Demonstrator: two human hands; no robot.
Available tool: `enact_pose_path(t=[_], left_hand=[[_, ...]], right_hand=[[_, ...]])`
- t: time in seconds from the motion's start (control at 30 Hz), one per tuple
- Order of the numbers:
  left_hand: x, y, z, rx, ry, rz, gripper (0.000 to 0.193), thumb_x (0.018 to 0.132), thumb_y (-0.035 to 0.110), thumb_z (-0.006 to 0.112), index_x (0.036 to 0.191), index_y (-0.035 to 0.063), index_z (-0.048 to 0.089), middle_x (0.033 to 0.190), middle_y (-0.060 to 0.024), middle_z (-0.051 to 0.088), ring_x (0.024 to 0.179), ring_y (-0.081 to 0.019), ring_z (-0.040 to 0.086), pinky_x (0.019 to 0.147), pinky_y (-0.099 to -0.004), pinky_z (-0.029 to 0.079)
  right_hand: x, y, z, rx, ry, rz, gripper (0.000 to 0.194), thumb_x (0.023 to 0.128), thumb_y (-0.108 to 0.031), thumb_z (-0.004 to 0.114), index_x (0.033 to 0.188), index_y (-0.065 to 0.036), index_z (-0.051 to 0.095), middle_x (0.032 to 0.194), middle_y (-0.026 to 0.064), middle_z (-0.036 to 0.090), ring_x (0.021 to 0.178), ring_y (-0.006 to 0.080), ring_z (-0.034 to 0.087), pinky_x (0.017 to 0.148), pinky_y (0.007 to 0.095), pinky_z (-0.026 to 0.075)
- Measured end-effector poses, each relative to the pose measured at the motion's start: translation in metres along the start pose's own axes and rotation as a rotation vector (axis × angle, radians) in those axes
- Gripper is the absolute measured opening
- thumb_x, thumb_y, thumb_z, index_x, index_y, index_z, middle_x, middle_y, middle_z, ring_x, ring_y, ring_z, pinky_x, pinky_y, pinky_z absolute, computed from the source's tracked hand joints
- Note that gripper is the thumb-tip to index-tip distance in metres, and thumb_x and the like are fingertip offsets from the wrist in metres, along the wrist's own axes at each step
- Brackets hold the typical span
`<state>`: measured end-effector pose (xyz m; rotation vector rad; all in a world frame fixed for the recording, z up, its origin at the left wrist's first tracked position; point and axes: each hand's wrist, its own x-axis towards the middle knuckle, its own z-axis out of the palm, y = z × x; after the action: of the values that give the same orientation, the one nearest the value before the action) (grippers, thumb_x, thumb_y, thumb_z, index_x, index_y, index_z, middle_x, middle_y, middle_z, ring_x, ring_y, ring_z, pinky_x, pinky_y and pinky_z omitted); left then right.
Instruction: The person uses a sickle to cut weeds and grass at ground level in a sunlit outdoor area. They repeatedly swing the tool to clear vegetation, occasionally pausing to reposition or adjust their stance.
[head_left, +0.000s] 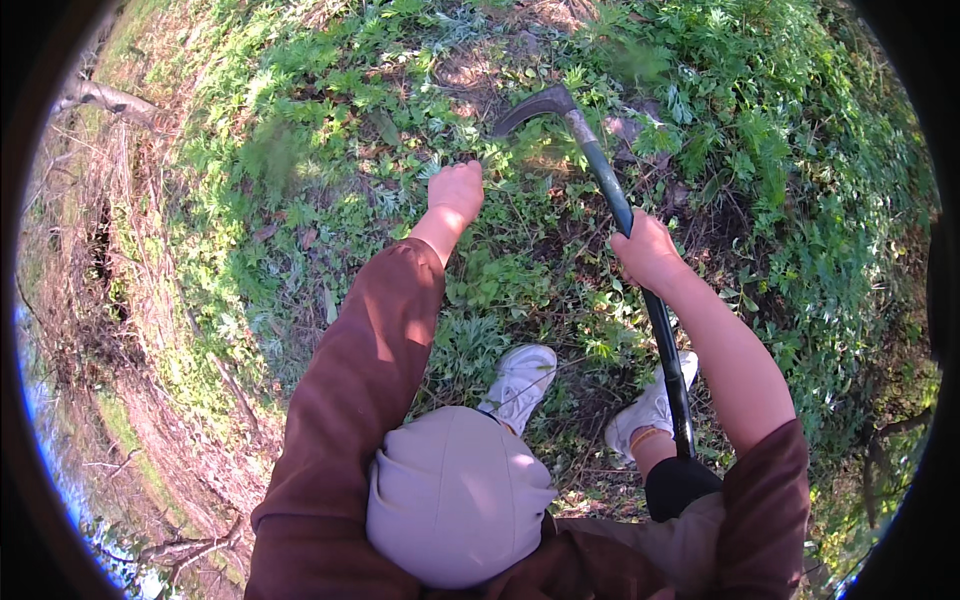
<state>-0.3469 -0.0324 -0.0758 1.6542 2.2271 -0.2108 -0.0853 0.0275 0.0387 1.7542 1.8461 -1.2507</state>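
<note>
My right hand (649, 251) is wrapped around the dark green handle of a sickle (611, 184). The curved metal blade (536, 105) is at the far end, its tip pointing left, a little beyond my left hand. The lower end of the handle reaches down past my right shoe. My left hand (457, 192) is stretched out low over leafy green weeds (499, 277), back upward and fingers curled under. Whatever may be in those fingers is hidden from this angle.
White shoes (520, 382) stand among the weeds below my hands. A pale cap (461, 495) covers part of the lower view. Dry brush (135, 217) and a bare branch (112, 101) lie at the left. Denser greenery (832, 202) grows at the right.
</note>
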Motion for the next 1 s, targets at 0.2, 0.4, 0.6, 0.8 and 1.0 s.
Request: enact_pose_path(t=[0.2, 0.4, 0.6, 0.8, 1.0], left_hand=[[-0.012, 0.01, 0.006, -0.038, 0.004, -0.007, 0.016, 0.081, 0.006, 0.052, 0.096, 0.0043, 0.056, 0.095, -0.0169, 0.065, 0.091, -0.0342, 0.063, 0.077, -0.0423, 0.051], [-0.021, 0.021, 0.0, -0.109, -0.1, -0.089, 0.018, 0.084, 0.007, 0.05, 0.1, 0.0022, 0.056, 0.099, -0.0191, 0.065, 0.095, -0.0338, 0.063, 0.081, -0.0418, 0.051], [-0.016, 0.023, -0.006, -0.079, -0.086, -0.085, 0.019, 0.085, 0.007, 0.048, 0.101, 0.0016, 0.056, 0.097, -0.0196, 0.065, 0.094, -0.035, 0.063, 0.08, -0.043, 0.051], [-0.018, 0.021, -0.001, -0.094, -0.065, -0.016, 0.02, 0.084, 0.007, 0.047, 0.1, 0.0019, 0.057, 0.096, -0.0201, 0.065, 0.093, -0.0354, 0.063, 0.081, -0.0427, 0.051], [-0.027, 0.002, 0.011, -0.114, -0.025, -0.014, 0.018, 0.082, 0.004, 0.049, 0.098, 0.0028, 0.057, 0.097, -0.019, 0.065, 0.092, -0.0351, 0.063, 0.081, -0.0434, 0.05]], right_hand=[[-0.03, 0.039, -0.03, 0.002, -0.071, 0.002, 0.021, 0.084, -0.011, 0.055, 0.098, 0.002, 0.047, 0.067, 0.0101, 0.055, 0.047, 0.0179, 0.057, 0.043, 0.0329, 0.048], [-0.02, 0.027, -0.04, 0.005, 0.037, -0.077, 0.026, 0.084, -0.019, 0.058, 0.097, 0.001, 0.048, 0.075, 0.0174, 0.06, 0.061, 0.0275, 0.062, 0.059, 0.0393, 0.05], [0.009, 0.023, -0.012, -0.028, -0.091, -0.04, 0.029, 0.084, -0.018, 0.059, 0.103, 0.002, 0.048, 0.077, 0.0164, 0.061, 0.064, 0.0279, 0.064, 0.061, 0.0399, 0.052], [-0.01, 0.029, -0.022, 0.137, -0.185, 0.014, 0.022, 0.086, -0.011, 0.055, 0.101, 0.002, 0.046, 0.065, 0.0098, 0.055, 0.046, 0.018, 0.057, 0.04, 0.0321, 0.046], [-0.009, 0.014, -0.007, 0.083, -0.122, 0.019, 0.022, 0.085, -0.012, 0.055, 0.1, 0.003, 0.047, 0.064, 0.0102, 0.056, 0.045, 0.0183, 0.056, 0.04, 0.0337, 0.046]])
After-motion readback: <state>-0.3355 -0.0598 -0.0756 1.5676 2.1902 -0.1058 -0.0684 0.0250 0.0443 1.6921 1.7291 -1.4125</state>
